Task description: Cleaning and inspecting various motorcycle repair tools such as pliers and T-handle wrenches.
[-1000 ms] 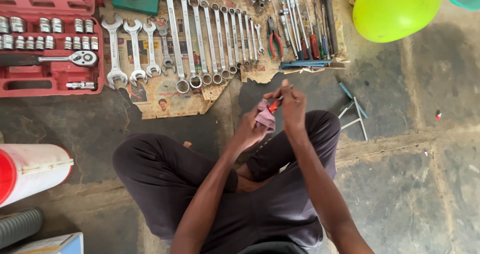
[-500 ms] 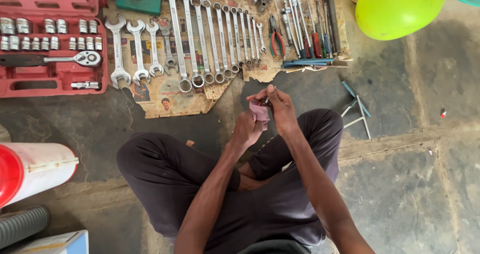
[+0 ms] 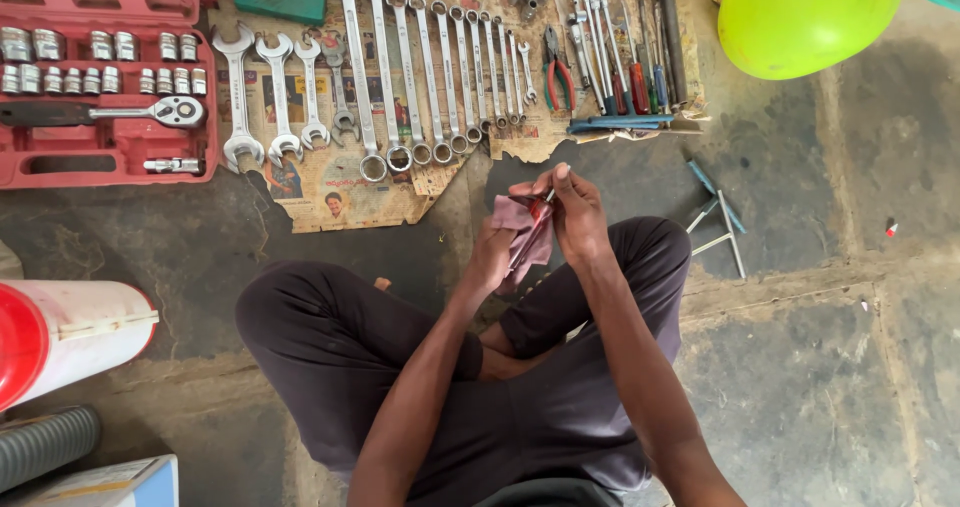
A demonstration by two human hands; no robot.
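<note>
- Right now I see the left hand [image 3: 492,257] closed around a pinkish cloth [image 3: 522,229], gripping it from below, above the crossed legs.
- My view shows the right hand [image 3: 572,212] pinching a small red-handled tool [image 3: 537,217] between fingers and thumb, its slim metal shaft running down into the cloth.
- Both hands touch at the cloth, held just in front of the dark trousers [image 3: 400,367].
- Ahead on the stone floor lies a torn newspaper sheet [image 3: 330,192] carrying a row of combination wrenches [image 3: 420,67], with pliers and screwdrivers [image 3: 620,57] beside them.
- To the left sits an open red socket case [image 3: 100,157] with a ratchet [image 3: 110,114] in it.
- A green balloon [image 3: 805,12] rests at the upper right; a few hex keys [image 3: 720,217] lie near the right knee.
</note>
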